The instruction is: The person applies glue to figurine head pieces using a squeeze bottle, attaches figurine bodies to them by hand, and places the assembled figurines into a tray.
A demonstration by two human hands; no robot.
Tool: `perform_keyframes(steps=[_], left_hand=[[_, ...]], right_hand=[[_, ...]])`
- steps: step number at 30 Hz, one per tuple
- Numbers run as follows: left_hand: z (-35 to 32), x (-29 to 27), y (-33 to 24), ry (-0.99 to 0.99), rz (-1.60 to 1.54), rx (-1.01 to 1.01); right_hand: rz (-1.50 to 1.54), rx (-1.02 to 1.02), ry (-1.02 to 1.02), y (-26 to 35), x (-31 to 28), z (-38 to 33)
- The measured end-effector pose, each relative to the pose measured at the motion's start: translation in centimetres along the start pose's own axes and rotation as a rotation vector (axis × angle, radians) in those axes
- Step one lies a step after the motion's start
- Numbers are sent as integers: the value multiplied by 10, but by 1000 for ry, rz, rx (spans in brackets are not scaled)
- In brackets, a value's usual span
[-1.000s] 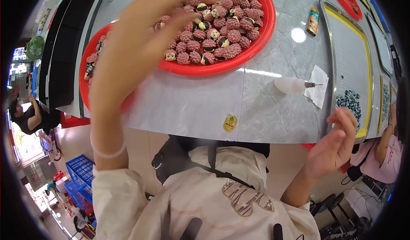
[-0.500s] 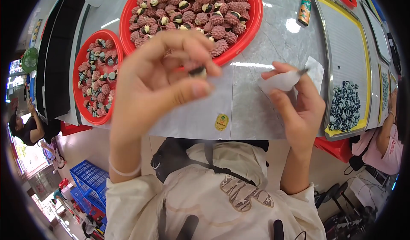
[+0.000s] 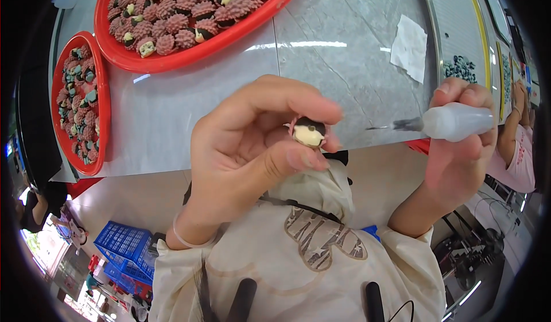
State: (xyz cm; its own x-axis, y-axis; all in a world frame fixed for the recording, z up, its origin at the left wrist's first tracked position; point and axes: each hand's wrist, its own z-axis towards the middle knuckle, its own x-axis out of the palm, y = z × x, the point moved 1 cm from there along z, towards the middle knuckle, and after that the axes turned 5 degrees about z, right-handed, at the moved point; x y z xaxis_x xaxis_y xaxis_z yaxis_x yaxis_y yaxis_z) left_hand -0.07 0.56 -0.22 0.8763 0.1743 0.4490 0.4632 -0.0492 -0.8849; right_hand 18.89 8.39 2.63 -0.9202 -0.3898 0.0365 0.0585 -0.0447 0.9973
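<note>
fingers of the left hand (image 3: 252, 150) are now pinched around a small pink-and-cream figure (image 3: 309, 133), lifted off the large red tray (image 3: 189, 55) and held above the desk (image 3: 344, 52) edge. a white squeeze bottle (image 3: 453, 121), picked up since, is gripped in the right hand (image 3: 459, 150), nozzle aimed at the figure, so detailing looks under way.
</note>
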Motion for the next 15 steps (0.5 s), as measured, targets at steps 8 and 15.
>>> perform_keyframes(steps=[8, 15], left_hand=[[-3, 0, 9, 26, -70, -7], [-6, 0, 10, 31, -54, -33]], right_hand=[[-48, -84, 66, 8, 7, 2], [-282, -207, 176, 24, 2, 1]])
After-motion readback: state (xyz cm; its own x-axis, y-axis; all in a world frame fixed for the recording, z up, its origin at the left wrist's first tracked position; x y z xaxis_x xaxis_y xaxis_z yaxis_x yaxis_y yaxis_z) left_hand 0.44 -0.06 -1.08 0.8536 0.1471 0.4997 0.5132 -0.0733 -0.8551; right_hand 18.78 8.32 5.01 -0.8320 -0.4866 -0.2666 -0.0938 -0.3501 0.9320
